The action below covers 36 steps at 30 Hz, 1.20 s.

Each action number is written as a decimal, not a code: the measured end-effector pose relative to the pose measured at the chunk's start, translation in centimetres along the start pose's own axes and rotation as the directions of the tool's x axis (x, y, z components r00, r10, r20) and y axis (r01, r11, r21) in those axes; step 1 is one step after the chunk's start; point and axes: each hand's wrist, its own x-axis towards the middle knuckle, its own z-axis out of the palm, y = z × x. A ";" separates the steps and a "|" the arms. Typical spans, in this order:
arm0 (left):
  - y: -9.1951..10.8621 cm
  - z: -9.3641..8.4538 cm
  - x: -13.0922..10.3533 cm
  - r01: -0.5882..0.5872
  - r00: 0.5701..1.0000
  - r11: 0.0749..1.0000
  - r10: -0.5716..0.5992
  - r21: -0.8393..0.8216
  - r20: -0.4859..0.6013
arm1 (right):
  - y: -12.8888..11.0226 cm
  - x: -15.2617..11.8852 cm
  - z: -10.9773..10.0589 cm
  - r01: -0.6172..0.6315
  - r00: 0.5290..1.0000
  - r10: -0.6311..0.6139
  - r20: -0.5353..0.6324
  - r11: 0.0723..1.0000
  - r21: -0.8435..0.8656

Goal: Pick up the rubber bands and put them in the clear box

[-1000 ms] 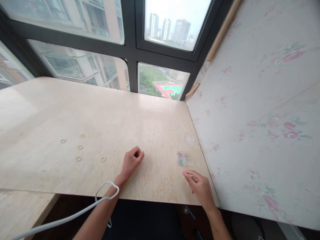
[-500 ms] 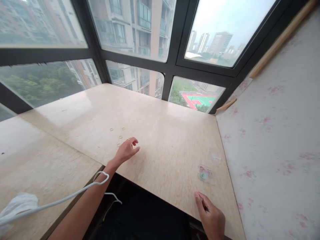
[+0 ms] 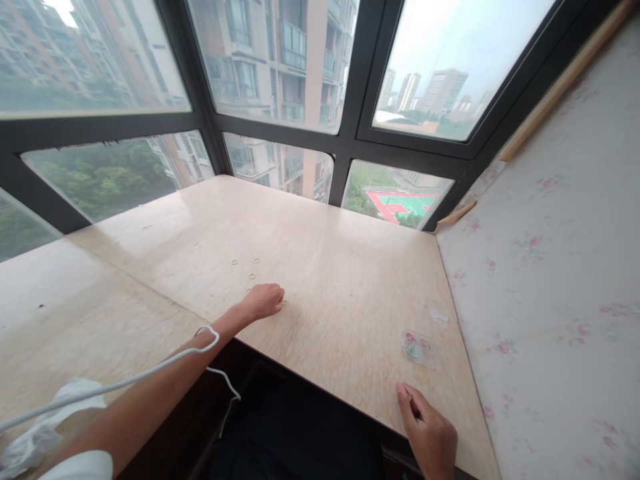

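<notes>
My left hand point(image 3: 264, 302) is closed low over the light tabletop, its fingers curled under. At its fingertips a thin ring point(image 3: 284, 303) shows, apparently pinched. Beyond that hand lie several small thin rings, including a left one point(image 3: 235, 262), a far one point(image 3: 257, 261) and a nearer one point(image 3: 253, 276); another is partly covered by the hand. My right hand point(image 3: 429, 430) rests at the table's front edge, thumb pressed to the curled fingers. Whatever it holds, if anything, is hidden. Just beyond it sits a clear plastic box point(image 3: 420, 349) with red and green rings inside.
A clear, crumpled-looking plastic piece point(image 3: 439, 316) lies near the flowered wall point(image 3: 545, 320). A white cable point(image 3: 150, 371) crosses my left forearm, and white tissue-like material point(image 3: 35, 433) lies at lower left. Windows with dark frames point(image 3: 280, 128) border the tabletop point(image 3: 330, 333).
My left hand has gone from open, fingers apart, to closed and has moved slightly right. A ring now shows at its fingertips. My right hand keeps its pose; the view has shifted a little.
</notes>
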 end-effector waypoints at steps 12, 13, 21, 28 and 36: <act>1.4 -1.2 1.0 -0.048 0.996 0.995 0.054 -0.088 0.065 | -0.6 0.2 0.1 -0.024 0.999 0.024 -0.042 1.000 0.005; 1.9 -1.3 1.0 -0.057 0.997 0.990 0.063 -0.131 0.040 | -0.6 0.2 0.1 -0.027 0.999 0.027 -0.045 1.000 0.011; 9.9 -2.4 2.6 -0.246 0.967 0.772 0.156 -0.585 -0.201 | -0.8 0.5 0.2 -0.080 0.996 0.083 -0.032 0.993 0.085; 19.5 -1.7 4.6 -0.379 0.925 0.643 0.288 -0.665 -0.248 | -1.4 1.0 -0.3 -0.128 0.992 0.129 -0.002 0.984 0.128; 27.4 1.3 6.5 -0.566 0.824 0.666 0.482 -0.486 -0.299 | -1.5 1.1 -0.5 -0.145 0.989 0.145 0.014 0.977 0.158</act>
